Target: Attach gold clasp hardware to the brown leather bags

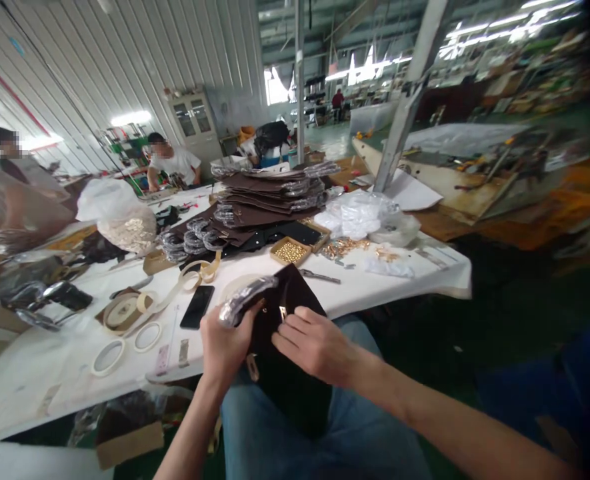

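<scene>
A dark brown bag panel (295,393) rests across my lap and leans on the table's front edge. My left hand (225,343) is closed on its upper left side, around a handle wrapped in clear plastic (247,297). The fingers of my right hand (315,343) are pinched at a small gold metal fitting (283,311) on the panel's face. A gold stud (265,309) shows beside my left thumb. Lower down, another metal fitting (253,367) hangs at the panel's left side.
On the white table (375,293) lie a phone (197,307), tape rolls (109,358), a box of gold studs (289,251), loose gold fittings (345,248) and a metal tool (319,276). Stacked brown panels (269,193) stand behind. Two people are across the table at left.
</scene>
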The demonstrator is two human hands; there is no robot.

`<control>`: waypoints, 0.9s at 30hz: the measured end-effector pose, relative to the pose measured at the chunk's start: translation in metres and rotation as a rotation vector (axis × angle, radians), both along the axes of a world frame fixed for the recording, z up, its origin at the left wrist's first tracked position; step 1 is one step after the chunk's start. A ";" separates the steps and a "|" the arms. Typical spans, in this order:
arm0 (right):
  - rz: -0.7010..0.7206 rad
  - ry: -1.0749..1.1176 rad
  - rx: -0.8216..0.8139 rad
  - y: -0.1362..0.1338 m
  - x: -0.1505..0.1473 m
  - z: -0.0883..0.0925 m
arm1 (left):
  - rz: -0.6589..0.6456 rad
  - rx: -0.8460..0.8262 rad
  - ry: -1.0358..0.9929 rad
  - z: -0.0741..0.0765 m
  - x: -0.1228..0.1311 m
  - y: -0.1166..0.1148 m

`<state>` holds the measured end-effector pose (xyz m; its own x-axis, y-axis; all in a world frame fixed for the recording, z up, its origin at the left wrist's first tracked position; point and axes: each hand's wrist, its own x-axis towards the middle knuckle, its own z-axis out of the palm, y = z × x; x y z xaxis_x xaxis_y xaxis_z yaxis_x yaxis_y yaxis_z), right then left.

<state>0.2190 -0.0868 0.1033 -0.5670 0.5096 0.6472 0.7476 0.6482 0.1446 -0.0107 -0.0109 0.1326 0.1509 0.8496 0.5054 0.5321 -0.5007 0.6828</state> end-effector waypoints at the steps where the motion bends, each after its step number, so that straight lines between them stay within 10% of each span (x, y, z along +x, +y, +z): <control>1: -0.045 -0.018 -0.106 -0.001 -0.005 -0.005 | 0.019 -0.067 -0.017 0.004 0.003 0.002; 9: -0.240 0.621 -0.295 -0.021 -0.061 -0.043 | 0.042 -0.323 -0.111 0.007 0.027 -0.010; 18: -0.384 0.668 -0.074 -0.037 -0.081 -0.052 | -0.173 -0.462 -0.150 0.028 0.042 -0.046; 23: -0.388 0.738 -0.037 -0.073 -0.064 -0.053 | -0.197 -0.383 -0.058 0.050 0.059 -0.098; 27: -0.333 0.933 -0.345 -0.121 -0.011 -0.035 | -0.477 -0.404 -0.194 0.078 0.035 -0.125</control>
<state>0.2082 -0.2081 0.0681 0.2853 0.7880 0.5455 0.6154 0.2858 -0.7346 0.0241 -0.1360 0.2103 0.4965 0.8407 0.2162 0.1638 -0.3353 0.9278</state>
